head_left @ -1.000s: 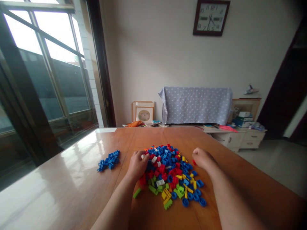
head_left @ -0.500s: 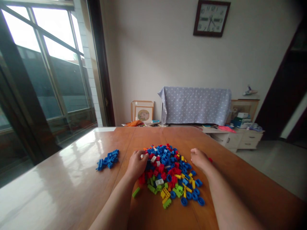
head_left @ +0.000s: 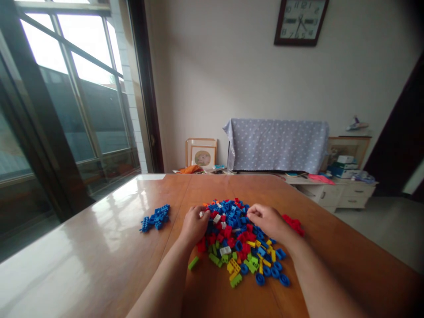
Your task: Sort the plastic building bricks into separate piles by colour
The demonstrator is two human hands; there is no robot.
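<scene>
A heap of small plastic building bricks (head_left: 232, 234) in blue, red, white, yellow and green lies on the wooden table. At its left edge, my left hand (head_left: 196, 224) has its fingers curled in, and a bit of white shows between thumb and forefinger. Whether that piece is held or lies behind is unclear. My right hand (head_left: 266, 218) reaches over the heap's right side, closed with fingers and thumb together near blue bricks. Anything inside it is hidden. Past the right wrist sits a cluster of red bricks (head_left: 294, 224), partly covered by my arm.
A group of blue pieces (head_left: 155, 218) lies on the table (head_left: 109, 260) left of the heap. One green brick (head_left: 193, 263) sits apart at the near left. Beyond the table stand a cloth-covered object (head_left: 278, 143) and a white cabinet (head_left: 351, 194).
My right hand has moved left, from beside the heap onto its right side, uncovering more of the red cluster. My left hand stays at the left edge. The view has turned slightly left.
</scene>
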